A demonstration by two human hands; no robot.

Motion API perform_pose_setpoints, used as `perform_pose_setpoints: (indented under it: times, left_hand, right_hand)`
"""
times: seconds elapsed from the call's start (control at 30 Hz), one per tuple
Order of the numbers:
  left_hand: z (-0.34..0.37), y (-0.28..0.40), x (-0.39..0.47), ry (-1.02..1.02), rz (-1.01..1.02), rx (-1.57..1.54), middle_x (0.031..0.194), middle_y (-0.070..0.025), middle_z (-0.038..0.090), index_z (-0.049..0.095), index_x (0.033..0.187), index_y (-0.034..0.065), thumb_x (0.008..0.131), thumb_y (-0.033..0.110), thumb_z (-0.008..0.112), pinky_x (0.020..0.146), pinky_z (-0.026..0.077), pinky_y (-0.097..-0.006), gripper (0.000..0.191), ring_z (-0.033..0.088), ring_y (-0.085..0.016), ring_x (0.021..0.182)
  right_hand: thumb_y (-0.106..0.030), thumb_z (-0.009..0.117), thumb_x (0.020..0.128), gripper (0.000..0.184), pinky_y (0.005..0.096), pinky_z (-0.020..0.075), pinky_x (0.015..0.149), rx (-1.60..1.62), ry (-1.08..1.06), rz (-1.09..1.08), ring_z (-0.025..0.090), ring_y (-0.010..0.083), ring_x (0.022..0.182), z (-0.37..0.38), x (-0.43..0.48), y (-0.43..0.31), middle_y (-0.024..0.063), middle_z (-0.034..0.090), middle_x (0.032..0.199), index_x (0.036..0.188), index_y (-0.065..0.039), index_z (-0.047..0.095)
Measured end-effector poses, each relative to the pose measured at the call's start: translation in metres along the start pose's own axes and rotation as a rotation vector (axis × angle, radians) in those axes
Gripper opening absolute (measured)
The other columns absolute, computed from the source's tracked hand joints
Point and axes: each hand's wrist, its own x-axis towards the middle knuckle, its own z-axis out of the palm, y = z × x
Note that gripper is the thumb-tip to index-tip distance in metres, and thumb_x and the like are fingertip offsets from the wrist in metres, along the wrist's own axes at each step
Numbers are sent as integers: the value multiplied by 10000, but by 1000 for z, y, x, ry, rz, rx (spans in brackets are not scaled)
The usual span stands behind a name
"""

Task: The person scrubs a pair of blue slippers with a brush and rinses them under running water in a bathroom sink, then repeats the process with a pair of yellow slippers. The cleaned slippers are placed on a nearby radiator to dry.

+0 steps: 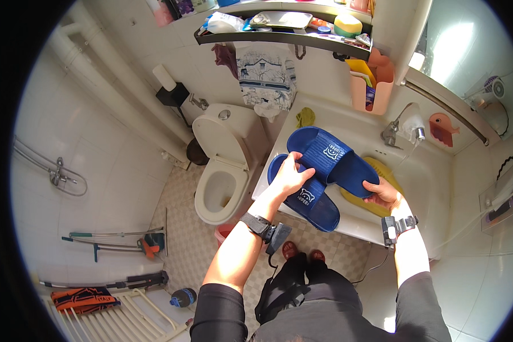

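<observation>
Two blue rubber slide slippers, with a white cartoon design on their straps, are held over the front of the white sink [427, 184]. The far slipper [325, 149] overlaps the near slipper [312, 201]. My left hand [290, 174] holds the near slipper by its strap area, its fingers reaching the gap between the two. At the far slipper's right end, my right hand [384, 194] grips the sole, thumb on top. Beneath the slippers lies a yellow item [382, 169] in the sink, mostly covered. Water runs from the faucet [393, 132].
A green cloth [305, 117] rests on the sink's back left rim. Left of the sink stands a toilet [220, 192], lid up. Above are a cluttered black shelf [282, 36] and a pink holder [382, 89]. A pink bin [224, 232] sits on the floor.
</observation>
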Motion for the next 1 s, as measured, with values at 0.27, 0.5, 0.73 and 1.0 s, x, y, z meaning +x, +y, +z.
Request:
perform_pose_setpoints:
  times: [0.27,0.5,0.73,1.0]
  left_hand:
    - [-11,-12,-53,241,-132,-118,829,-42,615,566,1154,-8,820,191,735,690,487,-272,424,586,-111,754]
    - [-63,-71,-135,666,-264,-155,871,-39,608,598,1111,10,845,267,745,724,464,-262,397,554,-111,785]
    - [-165,-208,-365,1128,-432,-292,876,-60,625,581,1069,-12,880,219,724,678,484,-257,331,578,-111,768]
    - [-303,-359,-623,1471,-818,93,730,-33,577,601,1058,-28,860,191,737,591,416,-281,325,491,-109,644]
  right_hand:
    - [-327,620,954,432,252,531,687,-94,133,26,641,150,823,6,14,36,78,643,1081,1273,-50,531]
    - [-315,613,946,466,254,498,664,-274,318,40,601,130,793,-67,-9,116,67,622,1166,1345,-96,512]
    - [-271,601,961,383,196,445,617,-324,418,-44,581,90,780,-99,-35,153,40,595,1162,1302,-100,558]
    - [-231,585,976,359,186,447,668,-468,523,-171,602,104,890,-14,-30,199,25,584,1296,1315,-115,572]
